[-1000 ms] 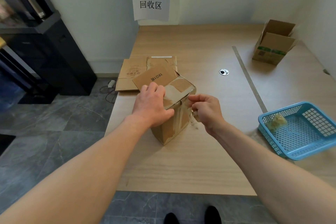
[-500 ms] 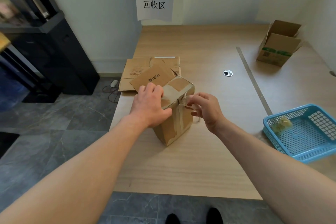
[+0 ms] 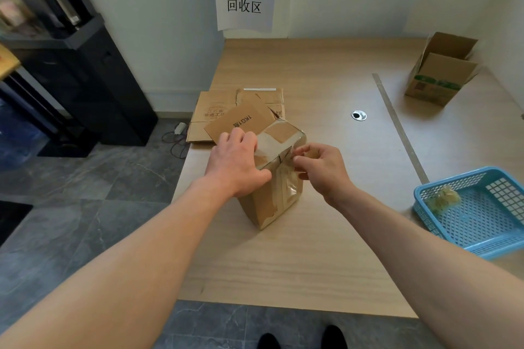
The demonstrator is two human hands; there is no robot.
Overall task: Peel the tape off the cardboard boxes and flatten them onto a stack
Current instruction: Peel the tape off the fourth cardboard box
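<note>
A small brown cardboard box (image 3: 276, 195) stands tilted on the wooden table (image 3: 283, 263), wrapped with clear tape (image 3: 292, 188); one flap printed "1KG" (image 3: 241, 122) sticks out behind it. My left hand (image 3: 236, 163) presses on the box's top left edge. My right hand (image 3: 323, 168) pinches the tape at the box's upper right corner. Behind the box lies a stack of flattened cardboard (image 3: 218, 113) at the table's left edge. Another open box (image 3: 439, 76) stands at the far right.
A blue plastic basket (image 3: 479, 221) with a wad of used tape (image 3: 443, 198) sits at the right edge. A metal ruler (image 3: 399, 127) lies along the table, near a round cable hole (image 3: 358, 115). A black cabinet (image 3: 85, 88) stands on the left floor.
My right hand has moved up from the box's side to its upper right corner, still working at the tape. The left hand has stayed on the box.
</note>
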